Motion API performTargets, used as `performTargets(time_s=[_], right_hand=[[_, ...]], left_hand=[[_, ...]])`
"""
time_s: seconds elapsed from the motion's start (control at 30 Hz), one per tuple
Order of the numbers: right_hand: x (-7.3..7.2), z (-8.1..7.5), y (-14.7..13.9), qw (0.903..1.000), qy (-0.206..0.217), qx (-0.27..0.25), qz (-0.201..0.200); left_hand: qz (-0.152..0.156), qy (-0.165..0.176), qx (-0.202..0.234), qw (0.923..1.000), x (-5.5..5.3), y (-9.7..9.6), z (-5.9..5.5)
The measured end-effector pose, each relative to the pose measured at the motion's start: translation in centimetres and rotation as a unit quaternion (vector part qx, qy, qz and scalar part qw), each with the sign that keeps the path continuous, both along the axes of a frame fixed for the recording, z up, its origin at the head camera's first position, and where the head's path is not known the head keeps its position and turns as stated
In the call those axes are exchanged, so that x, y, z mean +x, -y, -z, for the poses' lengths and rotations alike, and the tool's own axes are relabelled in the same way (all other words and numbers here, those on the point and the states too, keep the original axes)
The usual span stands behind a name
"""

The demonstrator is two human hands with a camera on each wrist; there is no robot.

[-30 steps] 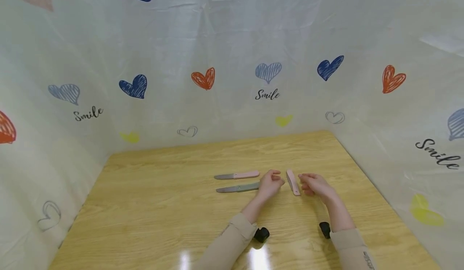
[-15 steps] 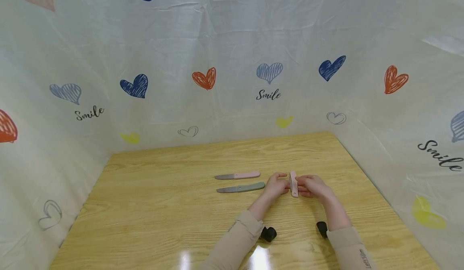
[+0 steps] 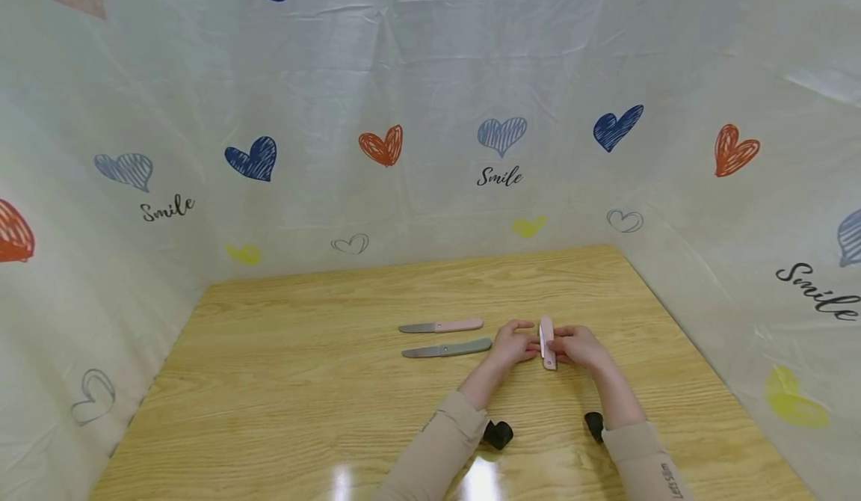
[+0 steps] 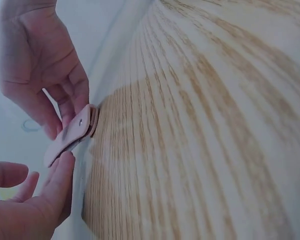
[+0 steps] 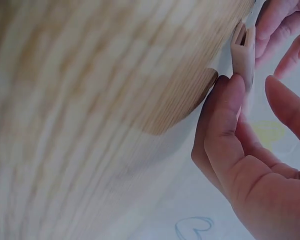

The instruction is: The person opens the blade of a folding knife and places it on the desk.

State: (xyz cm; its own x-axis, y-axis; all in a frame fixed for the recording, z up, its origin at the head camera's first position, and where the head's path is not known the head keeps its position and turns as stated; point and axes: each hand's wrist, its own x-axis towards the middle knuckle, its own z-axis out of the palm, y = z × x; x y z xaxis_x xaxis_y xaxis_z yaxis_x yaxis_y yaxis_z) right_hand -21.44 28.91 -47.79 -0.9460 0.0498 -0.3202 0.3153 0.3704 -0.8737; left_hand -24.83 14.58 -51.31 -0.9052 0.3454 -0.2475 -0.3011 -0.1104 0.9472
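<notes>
A pink folding knife (image 3: 548, 359), its blade folded along the handle, stands between the two hands on the right half of the table. My right hand (image 3: 582, 347) holds it from the right, with a fingertip over the handle in the head view. From the other side, my left hand (image 3: 513, 344) has its fingertips at the blade edge, its thumb spread away in the left wrist view. That view also shows the rivet end of the knife (image 4: 79, 125). In the right wrist view the slot of the handle (image 5: 243, 52) faces up, beside the right fingers (image 5: 231, 107).
Left of the hands lie two unfolded knives side by side, one with a pink handle (image 3: 459, 324), one with a green handle (image 3: 466, 347), blades pointing left. A heart-printed curtain (image 3: 430, 209) surrounds the wooden table (image 3: 282, 381). Black wrist cameras (image 3: 498, 434) hang under the sleeves.
Both hands have come together at the pink folding knife, left hand moving right off the green knife, right hand moving left. The knife has turned slightly more upright in view and shifted a little right.
</notes>
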Motion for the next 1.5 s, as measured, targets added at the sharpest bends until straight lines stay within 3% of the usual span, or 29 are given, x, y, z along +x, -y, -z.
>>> performTargets(time_s=[0.17,0.3,0.47,0.73,0.87,0.97,1.23,1.5], right_hand=[[0.0,-0.2,0.7,0.9998,-0.016,-0.013,0.009],[0.2,-0.8,1.3,0.9988,-0.038,-0.03,-0.006],[0.5,-1.7,2.3,0.9937,-0.054,-0.088,-0.045],[0.8,-2.8,4.3,0.9816,-0.066,-0.147,-0.103],[0.9,-2.9,5.4,0.9763,-0.064,-0.165,-0.125],[0.9,-2.8,6.6,0.9735,-0.06,-0.178,-0.131],[1.1,-2.2,10.1,0.9671,-0.052,-0.201,-0.147],[1.4,-1.8,12.4,0.965,-0.049,-0.198,-0.164]], left_hand=[[-0.003,0.0,-0.005,1.0,0.0,0.5,-0.5],[-0.014,-0.009,-0.011,0.9998,0.1,1.4,-1.1],[-0.026,-0.011,0.008,0.9996,0.2,3.1,-2.2],[-0.009,-0.077,-0.021,0.9967,1.9,7.3,-4.6],[-0.002,-0.089,-0.026,0.9957,2.6,9.2,-5.3],[-0.002,-0.091,-0.031,0.9953,3.0,10.5,-5.5],[-0.038,-0.067,-0.023,0.9968,4.0,13.7,-5.4],[-0.033,-0.083,-0.032,0.9955,4.8,16.5,-5.3]])
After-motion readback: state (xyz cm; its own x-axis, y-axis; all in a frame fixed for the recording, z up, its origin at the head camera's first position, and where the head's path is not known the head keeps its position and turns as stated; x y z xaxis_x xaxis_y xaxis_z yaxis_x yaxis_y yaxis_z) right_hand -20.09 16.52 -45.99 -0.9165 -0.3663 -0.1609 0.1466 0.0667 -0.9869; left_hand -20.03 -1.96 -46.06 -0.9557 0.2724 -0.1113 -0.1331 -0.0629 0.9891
